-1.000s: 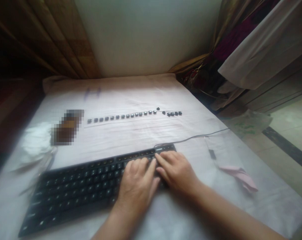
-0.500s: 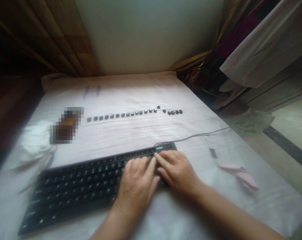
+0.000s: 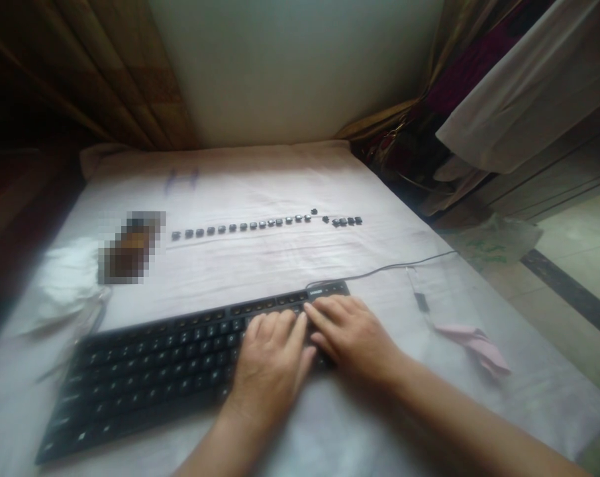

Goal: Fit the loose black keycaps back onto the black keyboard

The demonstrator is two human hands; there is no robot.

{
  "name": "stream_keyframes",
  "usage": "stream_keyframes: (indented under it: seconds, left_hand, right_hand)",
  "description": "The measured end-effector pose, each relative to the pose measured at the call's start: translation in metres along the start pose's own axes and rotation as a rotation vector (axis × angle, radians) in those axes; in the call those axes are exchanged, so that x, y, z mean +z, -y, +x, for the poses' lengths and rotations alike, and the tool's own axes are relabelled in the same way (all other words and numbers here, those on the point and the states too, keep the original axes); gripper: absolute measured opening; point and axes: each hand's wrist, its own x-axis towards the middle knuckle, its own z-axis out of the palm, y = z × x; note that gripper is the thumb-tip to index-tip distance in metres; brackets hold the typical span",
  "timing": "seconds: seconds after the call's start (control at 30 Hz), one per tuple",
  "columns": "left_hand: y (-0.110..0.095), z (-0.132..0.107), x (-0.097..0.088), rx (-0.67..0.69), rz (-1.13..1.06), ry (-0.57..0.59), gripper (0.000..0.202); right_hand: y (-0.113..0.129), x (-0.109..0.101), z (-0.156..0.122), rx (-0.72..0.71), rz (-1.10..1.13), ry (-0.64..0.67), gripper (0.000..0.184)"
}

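A black keyboard [image 3: 151,371] lies slanted across the cloth-covered surface. My left hand [image 3: 273,351] rests over its right part, fingers stretched forward and thumb apart. Right beside it, my right hand [image 3: 352,331] lies over the keyboard's right end, its fingers also extended. The two index fingertips come together near the upper right keys; whatever lies beneath them is hidden. Beyond the keyboard, several loose black keycaps [image 3: 243,226] form a long row, with another small group of keycaps [image 3: 347,221] at its right end.
A cable [image 3: 379,270] runs from the keyboard to the right edge. A pink cloth strip [image 3: 473,341] lies at the right, near a small dark piece [image 3: 421,302]. On the left are a white crumpled bag [image 3: 69,278] and a blurred-out item [image 3: 131,248].
Both hands stay in nearly the same place on the keyboard. The whole view has shifted very slightly; the keycaps look unmoved.
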Motion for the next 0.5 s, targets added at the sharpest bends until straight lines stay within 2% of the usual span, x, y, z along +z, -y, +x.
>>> stream_keyframes:
  seconds: [0.5]
  left_hand:
    - [0.0,-0.0006,0.0019,-0.001,-0.01,-0.014,0.036]
  right_hand:
    - [-0.0009,0.0025,0.0001,0.03,0.072,-0.018,0.035]
